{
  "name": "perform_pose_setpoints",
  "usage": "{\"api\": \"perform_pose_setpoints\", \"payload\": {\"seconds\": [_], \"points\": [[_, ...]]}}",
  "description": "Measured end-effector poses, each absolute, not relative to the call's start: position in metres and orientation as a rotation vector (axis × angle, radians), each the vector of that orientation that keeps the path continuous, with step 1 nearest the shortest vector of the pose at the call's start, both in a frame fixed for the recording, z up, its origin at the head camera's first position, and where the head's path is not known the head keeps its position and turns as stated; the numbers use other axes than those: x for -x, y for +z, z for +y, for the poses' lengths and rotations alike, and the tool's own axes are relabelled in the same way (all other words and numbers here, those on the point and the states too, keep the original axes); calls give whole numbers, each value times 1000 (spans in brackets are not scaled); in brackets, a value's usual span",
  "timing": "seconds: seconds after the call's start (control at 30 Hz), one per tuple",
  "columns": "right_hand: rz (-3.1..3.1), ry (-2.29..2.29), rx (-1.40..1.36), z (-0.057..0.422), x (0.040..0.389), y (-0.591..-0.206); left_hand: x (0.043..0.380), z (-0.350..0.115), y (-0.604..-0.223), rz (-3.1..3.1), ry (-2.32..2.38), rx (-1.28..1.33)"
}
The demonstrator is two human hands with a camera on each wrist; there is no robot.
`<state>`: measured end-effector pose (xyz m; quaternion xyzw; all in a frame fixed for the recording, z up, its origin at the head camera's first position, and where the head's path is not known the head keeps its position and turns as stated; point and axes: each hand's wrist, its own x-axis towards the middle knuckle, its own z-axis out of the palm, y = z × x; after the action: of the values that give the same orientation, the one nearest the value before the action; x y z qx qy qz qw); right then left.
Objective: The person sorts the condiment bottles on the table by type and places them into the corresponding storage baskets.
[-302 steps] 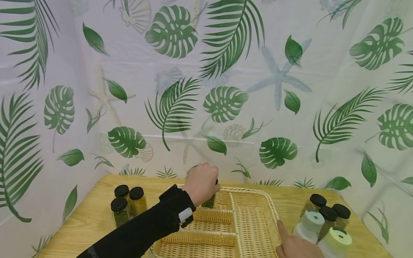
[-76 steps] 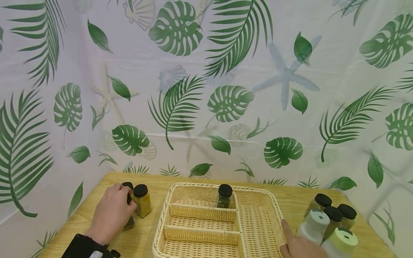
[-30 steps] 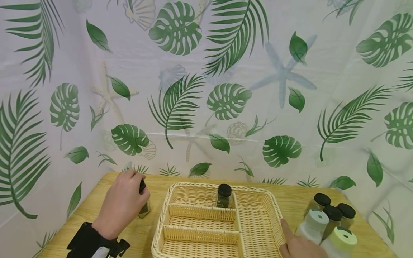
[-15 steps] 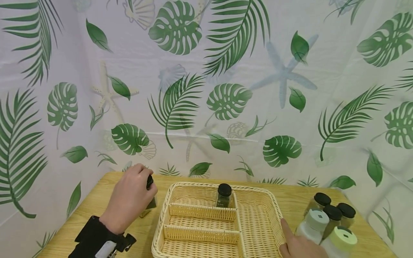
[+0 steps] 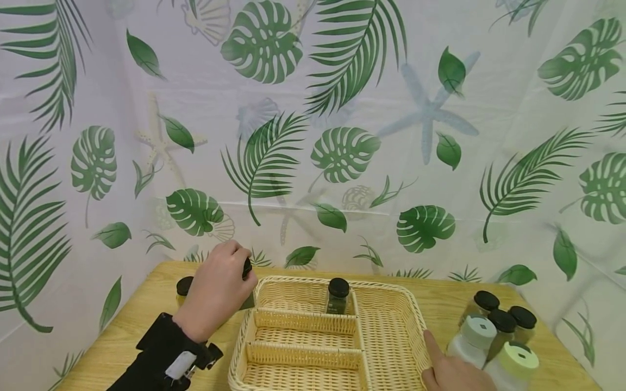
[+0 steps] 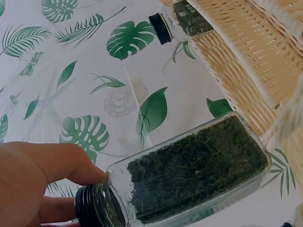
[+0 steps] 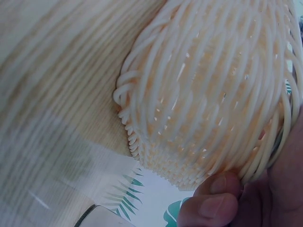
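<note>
My left hand pinches a glass spice jar by its black lid, just off the basket's upper left corner in the head view. Dark green dried herb fills much of this jar, which lies slanted across the left wrist view. The wicker basket has several compartments. In its upper left compartment stands another black-lidded jar of green herb, against the divider. My right hand grips the basket's right rim, its curled fingers against the outer weave.
A black-lidded jar with yellow contents stands at the left, partly hidden by my left hand. Right of the basket are several black-lidded jars, a white bottle with a pale grey cap and one with a yellow-green cap. A leaf-print sheet hangs behind.
My left hand took the herb jar from the left group and carries it right toward the basket. About ten seconds ago it was at the jar in the upper left compartment. The right hand stays put.
</note>
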<state>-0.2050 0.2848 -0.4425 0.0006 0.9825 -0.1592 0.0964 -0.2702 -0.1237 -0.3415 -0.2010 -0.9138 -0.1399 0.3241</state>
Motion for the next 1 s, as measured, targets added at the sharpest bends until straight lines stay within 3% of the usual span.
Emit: {"api": "perform_pose_setpoints", "payload": {"seconds": [1.0], "points": [[2920, -479, 1, 286, 204, -444, 303, -85, -340, -2540, -408, 605]]}}
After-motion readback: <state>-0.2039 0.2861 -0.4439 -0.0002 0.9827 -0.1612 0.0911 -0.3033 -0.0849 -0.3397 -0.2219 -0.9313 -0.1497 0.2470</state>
